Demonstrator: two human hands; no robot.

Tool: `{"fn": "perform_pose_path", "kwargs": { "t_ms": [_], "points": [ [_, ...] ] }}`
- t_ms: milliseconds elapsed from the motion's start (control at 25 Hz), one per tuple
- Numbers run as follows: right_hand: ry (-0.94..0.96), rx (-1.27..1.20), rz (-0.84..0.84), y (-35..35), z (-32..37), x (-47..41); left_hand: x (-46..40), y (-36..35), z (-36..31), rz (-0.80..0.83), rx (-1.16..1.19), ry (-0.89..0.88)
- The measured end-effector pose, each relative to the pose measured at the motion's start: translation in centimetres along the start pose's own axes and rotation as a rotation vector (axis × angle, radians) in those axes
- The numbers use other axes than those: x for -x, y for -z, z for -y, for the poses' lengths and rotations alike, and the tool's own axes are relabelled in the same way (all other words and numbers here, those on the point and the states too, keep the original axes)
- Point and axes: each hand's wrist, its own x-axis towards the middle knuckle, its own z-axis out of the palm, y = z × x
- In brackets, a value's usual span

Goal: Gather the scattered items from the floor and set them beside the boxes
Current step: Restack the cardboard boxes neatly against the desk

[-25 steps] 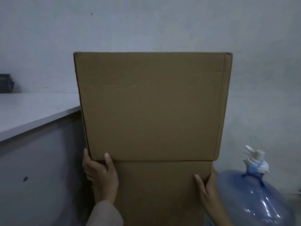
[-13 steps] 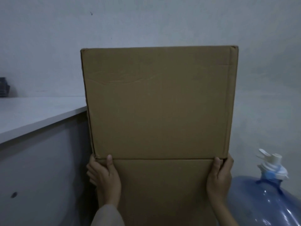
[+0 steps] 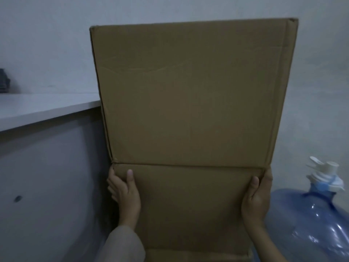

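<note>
Head view: pretty dim shot, but the big flattened cardboard box fills the middle of the frame, standing tall right in front of the person.

Box position: upright, long axis running top to bottom of the frame, with a fold crease across it just above the hands. Upper panel leans a bit toward the upper right.

Left hand: at the lower left edge of the cardboard, thumb flat on the front face, fingers curled round the edge to the back. It's got a proper hold.

Right hand: same deal on the lower right edge, thumb on the front, fingers wrapped behind.

Which hand is nearer: honestly neither, both grip at about the same height, one per side, so the box sits dead centre between them.

Left of frame: a grey surface with a panel under it, its corner just beside or touching the cardboard's left edge, can't tell which.

Lower right: a blue water jug with a white cap, just beside the right hand.

In the way: my guess is the jug crowds any shift rightward and the surface blocks leftward, so the slot is snug.

Behind: plain wall. The floor isn't visible.
</note>
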Motion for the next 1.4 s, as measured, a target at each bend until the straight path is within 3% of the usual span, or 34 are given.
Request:
{"fn": "perform_pose_path", "kwargs": {
  "t_ms": [160, 280, 480, 720, 1000, 1400],
  "points": [
    [-0.034, 0.02, 0.235, 2.0, -1.8, 2.3, 4.8, 1.7, 6.0, 0.118, -0.148, 0.193],
    [-0.119, 0.178, 0.345, 3.8, -5.8, 5.2, 10.1, 3.2, 10.5, 0.191, -0.201, 0.29],
    [-0.302, 0.082, 0.579, 6.2, -10.5, 11.4, 11.1, 4.3, 14.5, 0.324, -0.08, 0.287],
    [-0.305, 0.145, 0.741, 7.8, -12.3, 11.8, 11.6, 5.6, 16.1, 0.456, -0.131, 0.137],
    [-0.299, 0.207, 0.773, 7.3, -13.4, 12.1, 10.7, 5.0, 16.1, 0.396, -0.236, 0.109],
    [-0.371, 0.134, 0.75, 5.8, -13.0, 12.9, 7.5, 5.0, 19.4, 0.426, -0.179, 0.149]
  ]
}}
